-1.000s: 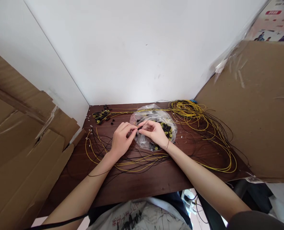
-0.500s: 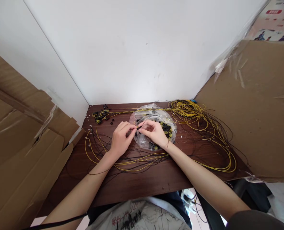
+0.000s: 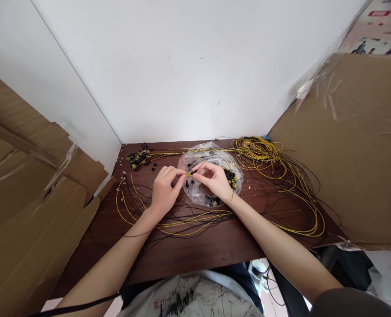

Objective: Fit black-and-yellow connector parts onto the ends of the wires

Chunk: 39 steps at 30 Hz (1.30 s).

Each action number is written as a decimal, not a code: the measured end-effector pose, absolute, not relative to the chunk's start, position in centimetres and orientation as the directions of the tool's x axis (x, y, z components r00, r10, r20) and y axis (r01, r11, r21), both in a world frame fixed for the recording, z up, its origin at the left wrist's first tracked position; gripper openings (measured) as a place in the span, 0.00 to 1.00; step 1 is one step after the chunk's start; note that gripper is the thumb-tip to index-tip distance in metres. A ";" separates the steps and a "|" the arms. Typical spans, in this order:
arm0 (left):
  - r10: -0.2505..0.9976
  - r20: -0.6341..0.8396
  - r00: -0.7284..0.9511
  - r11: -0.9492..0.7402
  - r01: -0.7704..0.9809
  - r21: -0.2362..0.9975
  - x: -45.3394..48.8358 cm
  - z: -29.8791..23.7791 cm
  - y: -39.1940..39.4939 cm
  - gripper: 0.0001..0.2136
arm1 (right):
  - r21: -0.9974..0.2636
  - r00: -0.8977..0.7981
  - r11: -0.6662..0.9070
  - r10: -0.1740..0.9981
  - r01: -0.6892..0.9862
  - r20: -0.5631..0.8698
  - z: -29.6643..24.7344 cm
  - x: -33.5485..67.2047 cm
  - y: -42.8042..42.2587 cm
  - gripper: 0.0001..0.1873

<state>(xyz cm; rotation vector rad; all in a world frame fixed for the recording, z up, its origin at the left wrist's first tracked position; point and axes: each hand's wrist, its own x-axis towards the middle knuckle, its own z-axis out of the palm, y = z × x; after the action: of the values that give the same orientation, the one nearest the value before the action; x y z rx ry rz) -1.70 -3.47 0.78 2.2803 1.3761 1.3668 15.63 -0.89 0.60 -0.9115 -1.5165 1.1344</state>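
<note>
Over a clear plastic bag [image 3: 200,193], my two hands meet fingertip to fingertip. Between them shows a small black-and-yellow connector [image 3: 188,174]. My left hand [image 3: 166,187] pinches its yellow end between thumb and forefinger. At the black end, my right hand [image 3: 214,181] pinches with thumb and forefinger; a thin black wire [image 3: 212,157] arcs up from there. Fingers cover part of the piece, so how its parts join cannot be made out. Inside the bag lie several black and yellow connectors [image 3: 230,177], partly hidden by my right hand.
Finished-looking black and yellow connector ends [image 3: 138,158] lie at the back left, near loose black bits [image 3: 154,167]. A coil of yellow wire [image 3: 256,149] sits back right. Yellow and black wires [image 3: 195,220] cross the brown table [image 3: 195,255] under my forearms. Cardboard [image 3: 354,145] flanks it.
My fingertips have drawn slightly apart, and more of the yellow part of the connector shows between them. Both hands remain over the bag.
</note>
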 end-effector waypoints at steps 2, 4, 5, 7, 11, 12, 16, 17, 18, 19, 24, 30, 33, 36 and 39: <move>0.760 0.624 0.182 -0.581 0.621 0.526 -1.7 0.8 -3.5 0.05 | -0.958 -0.245 0.286 0.930 0.010 0.275 0.4 15.5 -0.9 0.10; 0.754 0.625 0.204 -0.597 0.610 0.521 -1.7 0.7 -3.5 0.05 | -0.957 -0.266 0.290 0.924 0.014 0.275 0.2 15.4 -1.0 0.10; 0.751 0.624 0.215 -0.604 0.606 0.518 -1.7 0.7 -3.5 0.05 | -0.956 -0.274 0.292 0.921 0.017 0.276 0.1 15.4 -1.0 0.10; 0.748 0.623 0.227 -0.610 0.604 0.512 -1.7 0.7 -3.5 0.05 | -0.956 -0.281 0.293 0.919 0.022 0.275 0.1 15.4 -1.1 0.09; 0.754 0.626 0.200 -0.595 0.613 0.520 -1.6 0.7 -3.5 0.05 | -0.953 -0.268 0.303 0.920 0.024 0.285 0.3 15.6 -1.0 0.09; 0.755 0.628 0.188 -0.589 0.615 0.525 -1.6 0.7 -3.5 0.05 | -0.952 -0.260 0.306 0.921 0.026 0.289 0.4 15.6 -1.0 0.09; 0.756 0.635 0.159 -0.574 0.628 0.526 -1.6 0.8 -3.5 0.05 | -0.951 -0.233 0.305 0.929 0.046 0.286 0.7 15.8 -0.9 0.09; 0.757 0.635 0.156 -0.571 0.631 0.526 -1.6 0.8 -3.5 0.05 | -0.951 -0.232 0.305 0.930 0.050 0.286 0.6 15.8 -0.9 0.09; 0.758 0.633 0.155 -0.569 0.631 0.527 -1.6 0.8 -3.5 0.05 | -0.950 -0.234 0.307 0.929 0.051 0.287 0.6 15.8 -0.9 0.09; 0.760 0.631 0.155 -0.569 0.630 0.529 -1.6 0.8 -3.5 0.05 | -0.949 -0.239 0.310 0.927 0.052 0.289 0.6 15.8 -0.9 0.09; 0.742 0.634 0.217 -0.613 0.601 0.513 -1.6 0.7 -3.5 0.05 | -0.950 -0.279 0.308 0.918 0.045 0.284 0.3 15.5 -1.1 0.09; 0.740 0.638 0.213 -0.612 0.606 0.507 -1.6 0.7 -3.6 0.05 | -0.949 -0.283 0.312 0.915 0.043 0.288 0.4 15.5 -1.1 0.08; 0.743 0.644 0.182 -0.593 0.624 0.509 -1.6 0.8 -3.6 0.05 | -0.950 -0.257 0.310 0.922 0.045 0.289 0.6 15.7 -1.0 0.08; 0.743 0.650 0.157 -0.577 0.642 0.505 -1.6 0.8 -3.6 0.05 | -0.950 -0.234 0.308 0.929 0.049 0.288 0.7 15.7 -1.0 0.08; 0.739 0.652 0.168 -0.585 0.639 0.499 -1.7 0.9 -3.5 0.05 | -0.951 -0.241 0.307 0.927 0.044 0.288 0.6 15.7 -1.0 0.08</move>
<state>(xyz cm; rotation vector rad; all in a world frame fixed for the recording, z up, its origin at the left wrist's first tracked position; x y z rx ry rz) -1.67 -3.55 0.86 2.3152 1.3729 1.3977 15.69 -1.02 0.59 -0.9155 -1.5672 1.1007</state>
